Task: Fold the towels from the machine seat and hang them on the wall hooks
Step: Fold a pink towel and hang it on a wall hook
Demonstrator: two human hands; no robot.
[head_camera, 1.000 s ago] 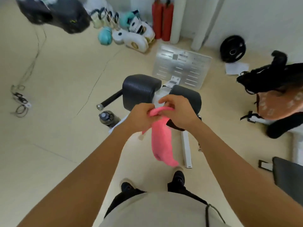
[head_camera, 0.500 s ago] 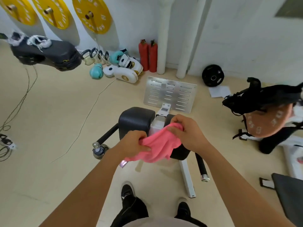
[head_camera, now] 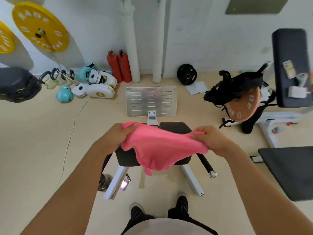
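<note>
Pink towel (head_camera: 160, 148): held in the air above the black padded machine seat (head_camera: 176, 128), clear of it, spread between both hands and sagging in the middle.

Surface and room: pale beige floor (head_camera: 42, 141); white wall with two white vertical pipes (head_camera: 132, 39). Two red extinguishers (head_camera: 119, 67) stand at the wall base beside the pipes. Yellow weight plate (head_camera: 40, 27) mounted upper left. White and teal boxing gloves (head_camera: 94, 85) lie on the floor near the wall. Perforated metal footplate (head_camera: 151, 101) sits ahead of the seat. A black weight plate (head_camera: 186, 74) leans against the wall, right of the pipes.

Grip: left hand (head_camera: 115, 137) has fingers curled round the towel's left upper edge; right hand (head_camera: 211, 139) pinches the right upper edge, bunching the cloth. Hands are well apart, the towel stretched between them, its lower edge hanging loose over the seat front.
</note>
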